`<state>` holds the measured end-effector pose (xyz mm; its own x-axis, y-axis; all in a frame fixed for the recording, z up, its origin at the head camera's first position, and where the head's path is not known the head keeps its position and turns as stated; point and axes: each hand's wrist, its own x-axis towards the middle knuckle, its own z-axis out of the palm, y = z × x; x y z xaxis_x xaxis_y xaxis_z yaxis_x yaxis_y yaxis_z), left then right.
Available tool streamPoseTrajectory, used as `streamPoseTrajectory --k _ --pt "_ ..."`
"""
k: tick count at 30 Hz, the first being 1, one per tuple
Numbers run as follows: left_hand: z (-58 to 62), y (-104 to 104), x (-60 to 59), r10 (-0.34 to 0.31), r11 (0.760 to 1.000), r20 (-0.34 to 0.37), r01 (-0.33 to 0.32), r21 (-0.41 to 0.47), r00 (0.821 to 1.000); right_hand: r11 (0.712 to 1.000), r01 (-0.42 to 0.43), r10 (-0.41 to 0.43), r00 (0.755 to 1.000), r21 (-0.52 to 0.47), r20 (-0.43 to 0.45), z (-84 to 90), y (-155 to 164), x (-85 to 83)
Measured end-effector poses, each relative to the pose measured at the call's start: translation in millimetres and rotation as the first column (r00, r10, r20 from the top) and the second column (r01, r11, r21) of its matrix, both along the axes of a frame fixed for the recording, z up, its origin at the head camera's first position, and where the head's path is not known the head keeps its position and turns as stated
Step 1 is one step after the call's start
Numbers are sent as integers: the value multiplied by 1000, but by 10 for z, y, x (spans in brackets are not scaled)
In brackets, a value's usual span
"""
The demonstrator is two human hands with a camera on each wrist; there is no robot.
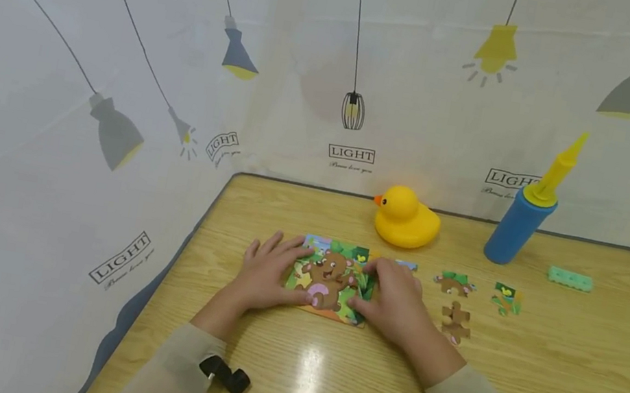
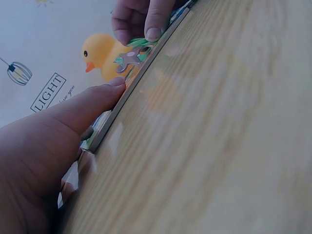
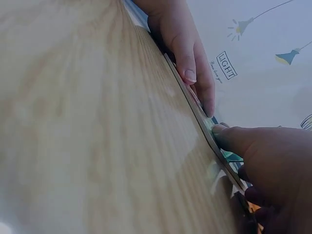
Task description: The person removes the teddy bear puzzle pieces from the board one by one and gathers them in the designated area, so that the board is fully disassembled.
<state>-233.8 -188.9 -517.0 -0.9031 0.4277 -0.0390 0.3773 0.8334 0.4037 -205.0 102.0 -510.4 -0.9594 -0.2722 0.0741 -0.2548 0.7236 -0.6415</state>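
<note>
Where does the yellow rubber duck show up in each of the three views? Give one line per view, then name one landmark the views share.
Head: yellow rubber duck stands upper centre, behind the puzzle board.
Left wrist: upper left, beyond the board's edge.
Right wrist: not in it.
Shared landmark: the puzzle board, seen edge-on in both wrist views.

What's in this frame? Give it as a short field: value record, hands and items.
surface: light wooden table
main item: colourful cardboard bear jigsaw puzzle in its tray
left hand: flat on the puzzle's left edge, thumb at the near rim
right hand: fingers pressing a piece at the puzzle's right side
loose pieces: three to the right
behind: yellow rubber duck, blue and yellow hand pump, small green block
</note>
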Motion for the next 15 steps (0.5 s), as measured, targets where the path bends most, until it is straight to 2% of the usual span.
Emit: streamPoseTrajectory --k 5,15 --pt "-9 -6 16 0 1000 8 0 4 1000 1000 11 -12 997 -20 -72 -51 -17 52" --pt "-2 1 8 3 1000 -4 -3 -6 1000 998 19 -28 990 -67 -141 -101 -35 72"
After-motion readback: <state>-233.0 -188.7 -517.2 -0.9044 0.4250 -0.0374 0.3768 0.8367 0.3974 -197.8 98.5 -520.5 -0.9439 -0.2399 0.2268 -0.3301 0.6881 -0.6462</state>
